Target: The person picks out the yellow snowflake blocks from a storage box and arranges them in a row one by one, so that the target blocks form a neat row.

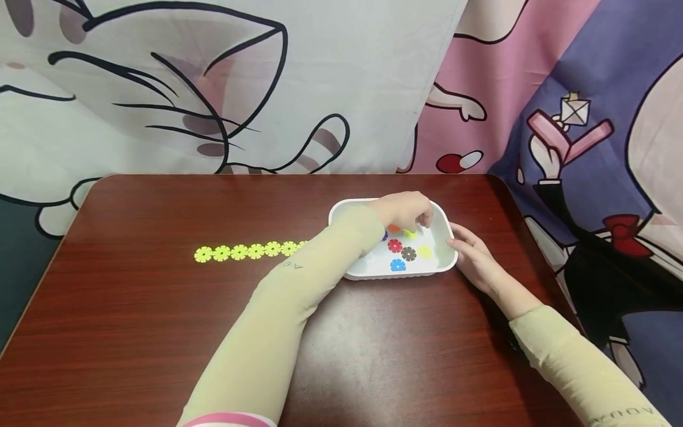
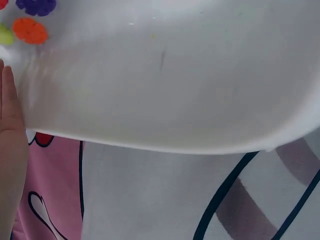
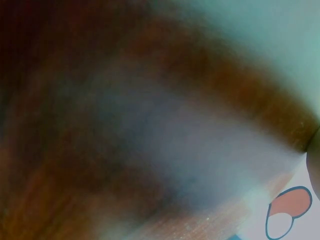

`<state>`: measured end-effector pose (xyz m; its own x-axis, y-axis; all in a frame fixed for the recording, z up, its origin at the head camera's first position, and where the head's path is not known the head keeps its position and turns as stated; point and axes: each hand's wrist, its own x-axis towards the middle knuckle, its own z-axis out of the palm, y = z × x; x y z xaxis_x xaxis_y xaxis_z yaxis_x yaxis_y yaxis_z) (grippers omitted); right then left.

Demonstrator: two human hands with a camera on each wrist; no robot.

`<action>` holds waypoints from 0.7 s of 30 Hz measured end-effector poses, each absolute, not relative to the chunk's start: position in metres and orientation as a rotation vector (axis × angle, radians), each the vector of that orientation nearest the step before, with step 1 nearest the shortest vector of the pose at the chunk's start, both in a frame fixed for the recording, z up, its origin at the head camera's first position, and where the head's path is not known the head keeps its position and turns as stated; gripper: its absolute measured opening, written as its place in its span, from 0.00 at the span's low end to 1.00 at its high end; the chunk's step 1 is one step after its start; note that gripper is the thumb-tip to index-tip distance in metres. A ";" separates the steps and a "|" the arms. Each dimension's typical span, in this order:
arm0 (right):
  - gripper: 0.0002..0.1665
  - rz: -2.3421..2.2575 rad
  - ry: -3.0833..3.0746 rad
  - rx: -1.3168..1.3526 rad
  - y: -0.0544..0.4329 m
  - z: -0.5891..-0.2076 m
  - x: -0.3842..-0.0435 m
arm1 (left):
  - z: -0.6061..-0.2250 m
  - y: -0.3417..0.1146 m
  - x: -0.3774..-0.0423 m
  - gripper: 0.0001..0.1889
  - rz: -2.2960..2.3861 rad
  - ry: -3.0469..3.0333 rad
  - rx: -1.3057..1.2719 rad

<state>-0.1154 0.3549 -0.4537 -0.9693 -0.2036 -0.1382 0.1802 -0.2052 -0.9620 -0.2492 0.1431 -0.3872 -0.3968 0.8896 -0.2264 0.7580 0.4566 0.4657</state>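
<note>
A white tray [image 1: 373, 274] stands toward the back right of the table, with several small flower-shaped plastic discs lying in it. My left hand [image 1: 405, 209] reaches over into the tray, fingers pointing down near a yellow-green disc [image 1: 410, 233]. In the left wrist view the visible fingers of that hand look straight, beside an orange disc [image 2: 30, 31]; its thumb side is out of frame. My right hand [image 1: 477, 261] holds the tray's right end, thumb at the rim and fingers along the outside. The right wrist view is mostly blurred.
Left of the tray, a row of joined yellow-green flower discs [image 1: 239, 252] lies on the brown table [image 1: 133, 332], its right end hidden behind my left sleeve. Red, dark, blue and yellow discs also lie in the tray. A printed cartoon curtain [image 1: 341, 71] hangs behind the table.
</note>
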 end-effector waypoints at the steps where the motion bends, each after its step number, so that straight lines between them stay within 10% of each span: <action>1: 0.22 -2.267 1.801 -0.026 0.354 -0.454 -0.116 | -0.387 0.143 -0.249 0.15 0.415 2.262 1.376; 21: 0.22 -2.270 1.829 -0.012 0.351 -0.454 -0.116 | -0.395 0.128 -0.237 0.19 0.461 2.268 1.226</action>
